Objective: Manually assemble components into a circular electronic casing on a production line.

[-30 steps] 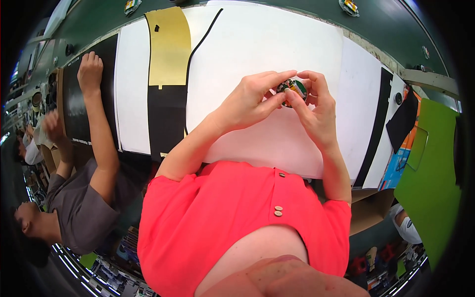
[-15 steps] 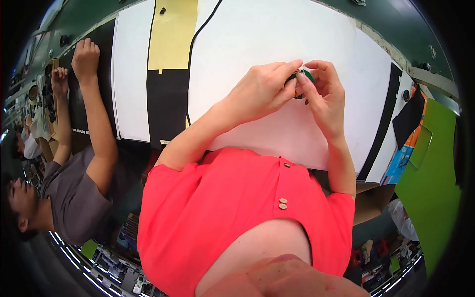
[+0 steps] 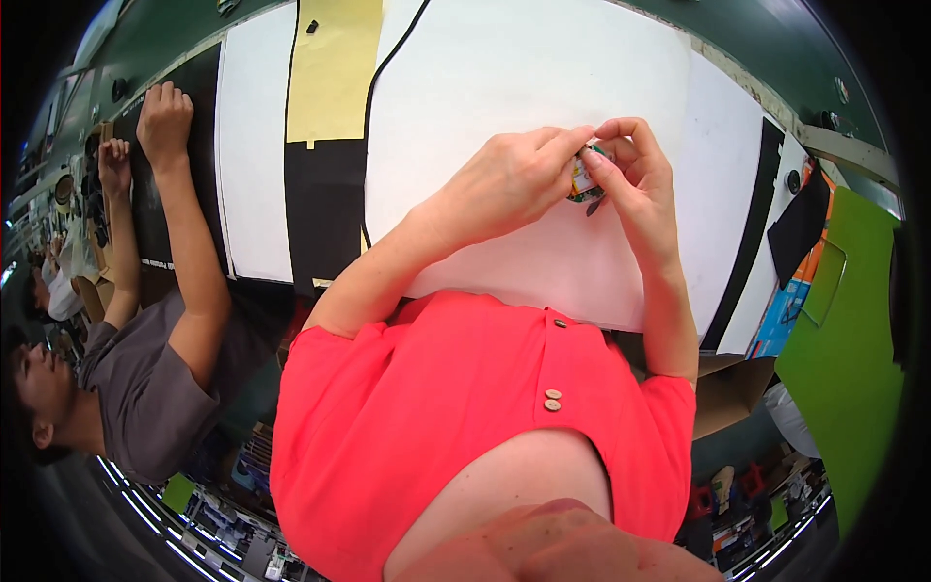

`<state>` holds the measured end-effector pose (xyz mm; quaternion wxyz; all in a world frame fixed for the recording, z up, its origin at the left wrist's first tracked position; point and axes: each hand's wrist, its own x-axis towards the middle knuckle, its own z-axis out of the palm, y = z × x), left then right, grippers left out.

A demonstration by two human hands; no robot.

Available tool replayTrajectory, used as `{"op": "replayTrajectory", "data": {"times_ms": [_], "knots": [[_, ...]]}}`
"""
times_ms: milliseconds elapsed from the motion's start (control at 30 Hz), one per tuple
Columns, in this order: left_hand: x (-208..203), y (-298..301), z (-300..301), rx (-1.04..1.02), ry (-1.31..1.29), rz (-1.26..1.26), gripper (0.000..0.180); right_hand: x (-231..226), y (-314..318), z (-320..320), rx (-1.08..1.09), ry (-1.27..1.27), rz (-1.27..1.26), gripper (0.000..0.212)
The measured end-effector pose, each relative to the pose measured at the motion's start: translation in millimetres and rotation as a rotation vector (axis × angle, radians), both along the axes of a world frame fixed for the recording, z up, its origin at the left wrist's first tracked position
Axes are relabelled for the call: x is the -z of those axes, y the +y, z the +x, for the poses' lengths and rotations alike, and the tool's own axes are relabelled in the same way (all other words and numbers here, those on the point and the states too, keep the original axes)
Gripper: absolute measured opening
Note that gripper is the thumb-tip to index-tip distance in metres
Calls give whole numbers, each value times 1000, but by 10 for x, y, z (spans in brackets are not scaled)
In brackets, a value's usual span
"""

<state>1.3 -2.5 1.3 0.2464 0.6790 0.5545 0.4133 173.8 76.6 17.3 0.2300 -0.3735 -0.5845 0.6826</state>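
Between my two hands, above the white table surface, is a small green circuit board [image 3: 584, 182] with a silvery-yellow part on it. My left hand [image 3: 529, 175] pinches its left edge with thumb and fingers. From the other side my right hand [image 3: 635, 175] grips it, thumb on the face and fingers curled behind. A small dark piece [image 3: 594, 207] hangs at its lower edge. The fingertips cover much of the board, so its details cannot be made out.
A white sheet [image 3: 465, 78] covers the table under my hands. To the left lie a black cable [image 3: 371, 97], a yellow sheet [image 3: 335, 78] with a small black part [image 3: 312, 27], and a black strip [image 3: 327, 209]. A co-worker [image 3: 145, 388] sits further left. At right stands a green panel [image 3: 844, 359].
The board has turned between my fingers, so its silvery-yellow part now shows more and less of its green side is visible. Both hands remain nearly in place.
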Motion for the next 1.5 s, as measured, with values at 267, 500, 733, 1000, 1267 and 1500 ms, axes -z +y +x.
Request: {"op": "replayTrajectory", "data": {"times_ms": [267,500,733,1000,1267,1500], "knots": [[-22,41,11,1,-90,-81,42,-19,-38,-66,72,5,-10,21],[-47,29,-46,14,-291,-167,35,-55,-43,-92,92,3,-5,19],[-88,-3,31,52,-523,-321,35,-24,-115,-66,97,-45,141,19],[-90,23,-20,57,-612,-434,37,-38,-158,-141,95,-60,178,21],[-112,45,-139,-16,-547,-379,34,-60,-25,-190,-12,-90,208,25],[-441,22,-463,-407,-197,-38,32,124,852,-835,24,-112,581,19]]}}
